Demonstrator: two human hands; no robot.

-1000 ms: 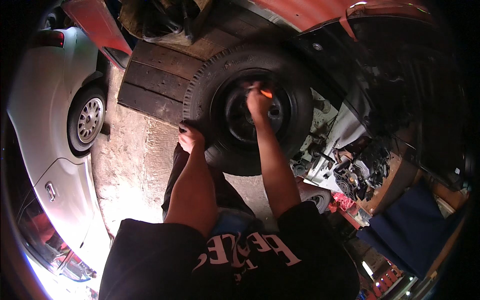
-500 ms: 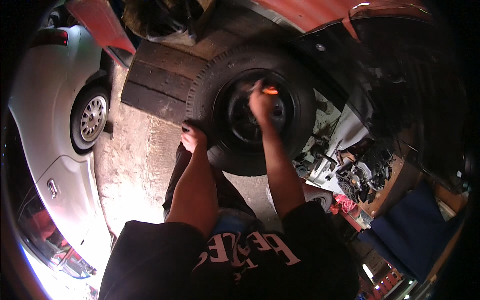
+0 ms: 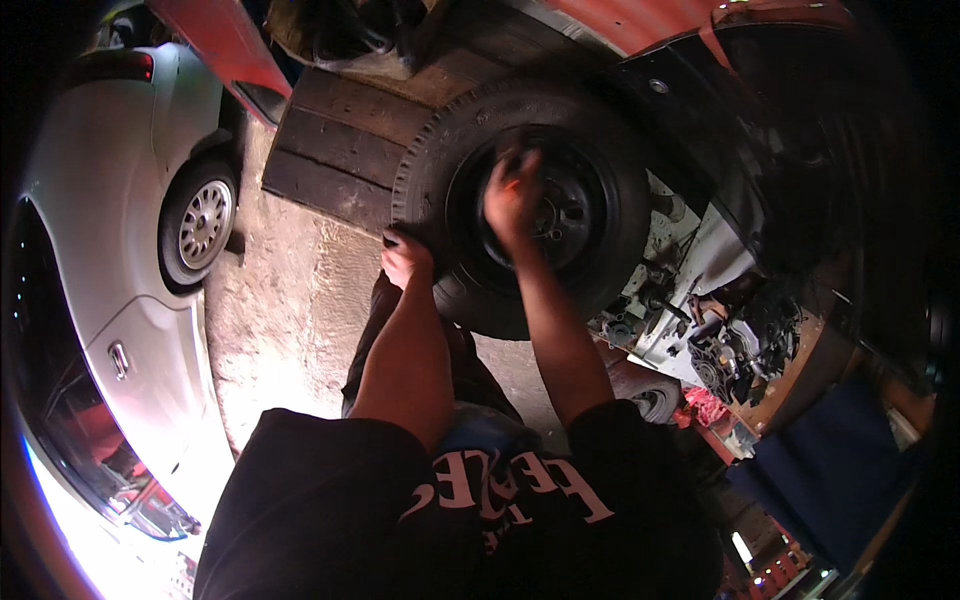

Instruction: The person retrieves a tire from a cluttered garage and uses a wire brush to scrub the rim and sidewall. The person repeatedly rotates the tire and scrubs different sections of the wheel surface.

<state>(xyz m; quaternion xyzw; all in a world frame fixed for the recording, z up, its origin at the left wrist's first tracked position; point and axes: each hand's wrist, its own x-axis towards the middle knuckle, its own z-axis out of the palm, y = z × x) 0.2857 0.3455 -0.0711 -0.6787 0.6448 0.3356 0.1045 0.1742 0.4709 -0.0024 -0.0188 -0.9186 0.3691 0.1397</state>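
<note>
A black tyre [image 3: 470, 130] on a dark steel wheel [image 3: 575, 238] lies flat in front of me on dark wooden planks. Over the left part of the wheel, my right hand [image 3: 512, 203] is closed around a small object with an orange part [image 3: 514, 185]; motion blur hides its kind. Close against the tyre's left edge, my left hand [image 3: 406, 260] has its fingers curled. Something dark shows at its fingertips, and I cannot make out what it is.
A silver car [image 3: 150, 250] stands to the left on a concrete floor [image 3: 290, 300]. Wooden planks [image 3: 335, 130] extend left of the tyre. To the right are metal engine parts [image 3: 735, 345], a dark blue cloth [image 3: 825, 465] and a black panel [image 3: 790, 150].
My right hand has moved left across the wheel, with the orange-marked object in it. My left hand stays by the tyre's edge. The whole view has shifted slightly.
</note>
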